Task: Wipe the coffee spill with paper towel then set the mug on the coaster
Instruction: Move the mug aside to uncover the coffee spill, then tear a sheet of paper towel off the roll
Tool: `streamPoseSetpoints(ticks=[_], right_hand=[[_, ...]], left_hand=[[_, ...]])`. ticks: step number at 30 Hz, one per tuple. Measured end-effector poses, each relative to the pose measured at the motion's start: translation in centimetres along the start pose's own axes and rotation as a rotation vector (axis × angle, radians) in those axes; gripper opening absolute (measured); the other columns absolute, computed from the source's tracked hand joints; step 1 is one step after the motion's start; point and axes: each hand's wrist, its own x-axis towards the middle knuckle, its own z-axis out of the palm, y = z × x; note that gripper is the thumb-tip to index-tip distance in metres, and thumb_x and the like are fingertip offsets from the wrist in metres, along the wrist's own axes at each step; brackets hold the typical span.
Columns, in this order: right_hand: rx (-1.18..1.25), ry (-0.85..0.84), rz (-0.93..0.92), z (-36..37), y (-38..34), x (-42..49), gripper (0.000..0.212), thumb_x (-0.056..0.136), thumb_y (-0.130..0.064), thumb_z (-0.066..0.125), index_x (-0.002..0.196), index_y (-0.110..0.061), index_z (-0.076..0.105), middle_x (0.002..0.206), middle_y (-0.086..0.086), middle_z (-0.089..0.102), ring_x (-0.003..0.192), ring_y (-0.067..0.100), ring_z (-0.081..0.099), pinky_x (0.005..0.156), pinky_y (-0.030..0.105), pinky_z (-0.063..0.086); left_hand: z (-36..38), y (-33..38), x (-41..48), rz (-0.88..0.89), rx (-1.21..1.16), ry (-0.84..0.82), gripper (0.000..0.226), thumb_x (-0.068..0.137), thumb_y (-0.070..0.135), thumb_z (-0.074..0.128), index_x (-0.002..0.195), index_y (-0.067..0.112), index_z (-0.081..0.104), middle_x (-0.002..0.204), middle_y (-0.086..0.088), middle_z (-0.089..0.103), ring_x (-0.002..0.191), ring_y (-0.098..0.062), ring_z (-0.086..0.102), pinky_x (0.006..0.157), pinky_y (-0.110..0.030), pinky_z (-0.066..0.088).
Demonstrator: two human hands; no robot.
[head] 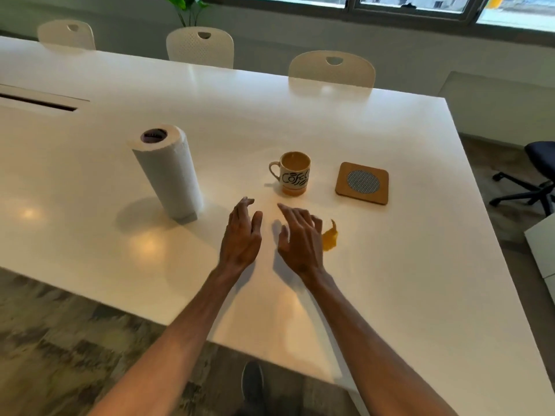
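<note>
A white paper towel roll [168, 172] stands upright on the white table [90, 181], left of centre. A cream mug [293, 173] with black lettering and an orange base sits mid-table, its handle to the left. To its right lies a square cork coaster [362, 183] with a grey round centre. A small brown coffee spill [330, 236] is on the table below the mug and coaster. My left hand [241, 235] hovers over the table with fingers apart, holding nothing. My right hand [300, 238] is open beside it, just left of the spill and partly covering it.
Three white chairs [200, 46] line the table's far side. A cable slot [39, 103] runs along the left. A black office chair [537, 175] stands off the right edge. The table's near edge runs diagonally below my forearms, and my shoe [253, 382] shows on the floor.
</note>
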Motion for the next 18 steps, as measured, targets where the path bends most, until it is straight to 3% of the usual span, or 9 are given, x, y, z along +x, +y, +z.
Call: streamPoseSetpoints(ticks=[10, 18], right_hand=[[0.109, -0.143, -0.005, 3.4, -5.7, -1.7, 0.056, 0.097, -0.015, 0.065, 0.152, -0.020, 0.056, 0.149, 0.000, 0.065, 0.140, 0.020, 0.053, 0.112, 0.043, 0.040], [0.149, -0.127, -0.020, 5.8, -12.4, 5.0, 0.064, 0.099, -0.038, 0.064, 0.159, -0.025, 0.046, 0.155, -0.001, 0.059, 0.138, 0.022, 0.056, 0.112, 0.048, 0.045]], left_hand=[[-6.3, -3.1, -5.9, -0.023, 0.058, 0.320, 0.027, 0.115, 0.034, 0.041, 0.135, 0.035, 0.058, 0.140, 0.005, 0.066, 0.130, -0.012, 0.058, 0.103, -0.026, 0.043], [-11.9, -4.9, -2.1, 0.017, 0.042, 0.622, 0.022, 0.112, 0.024, 0.048, 0.132, 0.025, 0.059, 0.128, 0.001, 0.064, 0.119, -0.018, 0.059, 0.096, -0.038, 0.057]])
